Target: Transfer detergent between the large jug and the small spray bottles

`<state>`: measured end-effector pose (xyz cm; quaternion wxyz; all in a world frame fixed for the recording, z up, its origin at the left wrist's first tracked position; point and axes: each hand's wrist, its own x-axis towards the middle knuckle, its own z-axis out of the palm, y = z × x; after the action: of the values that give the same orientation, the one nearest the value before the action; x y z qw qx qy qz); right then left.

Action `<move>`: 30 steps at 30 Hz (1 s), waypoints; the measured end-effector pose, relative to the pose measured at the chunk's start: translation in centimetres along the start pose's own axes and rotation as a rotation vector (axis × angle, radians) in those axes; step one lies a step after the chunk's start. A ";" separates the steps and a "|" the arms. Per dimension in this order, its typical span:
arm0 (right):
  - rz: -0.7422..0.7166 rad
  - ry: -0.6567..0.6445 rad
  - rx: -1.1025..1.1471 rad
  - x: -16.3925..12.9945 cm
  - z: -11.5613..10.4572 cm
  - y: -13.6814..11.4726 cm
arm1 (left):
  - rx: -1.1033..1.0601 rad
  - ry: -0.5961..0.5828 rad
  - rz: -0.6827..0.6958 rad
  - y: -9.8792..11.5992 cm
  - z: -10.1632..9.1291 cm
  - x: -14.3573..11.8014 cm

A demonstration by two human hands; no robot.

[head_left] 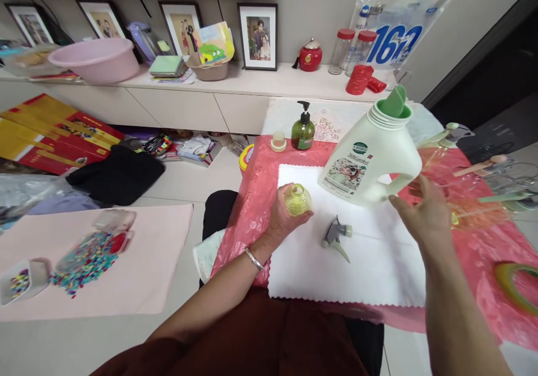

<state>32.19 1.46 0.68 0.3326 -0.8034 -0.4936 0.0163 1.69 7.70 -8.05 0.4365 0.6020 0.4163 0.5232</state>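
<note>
My left hand (pixel 283 213) is wrapped round a clear yellow bottle (pixel 297 201), whose neck is uncapped and faces up. My right hand (pixel 426 210) is beside the handle of a large pale green detergent jug (pixel 370 152), thumb and fingers apart. Whether it touches the handle I cannot tell. The jug stands without its cap, and a green pouring spout shows in its mouth. A grey trigger spray head (pixel 336 237) lies on the white cloth (pixel 311 275) between my hands. Behind them are a green pump bottle (pixel 303 129) and a pale round cap (pixel 278 140).
Red plastic sheeting (pixel 239 224) covers the table under the cloth. At the right are a roll of tape (pixel 519 286) and several clear containers. A low cabinet (pixel 176 98) behind carries picture frames, a pink basin (pixel 96 59) and red-lidded jars. Beads (pixel 90 261) lie on a pink mat at left.
</note>
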 end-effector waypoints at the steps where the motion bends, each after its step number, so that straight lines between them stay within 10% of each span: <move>1: -0.035 0.019 -0.073 -1.3 -0.3 0.3 | -0.014 0.010 -0.011 0.0 0.0 0.0; 8: -0.482 -0.244 -0.079 -10.1 1.7 -1.1 | -0.289 0.040 -0.123 -0.7 -0.1 0.5; 19: -0.460 -0.311 -0.251 -11.8 5.2 -3.3 | -0.516 -0.051 -0.284 1.8 -1.0 1.9; 30: -0.299 0.020 0.400 -9.1 -2.2 -6.4 | -0.215 -0.217 -0.307 3.1 -0.3 -2.8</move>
<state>23.24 -5.13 3.13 0.4887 -0.6397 -0.5906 0.0563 1.25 4.15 -5.80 0.6150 0.5344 0.3954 0.4242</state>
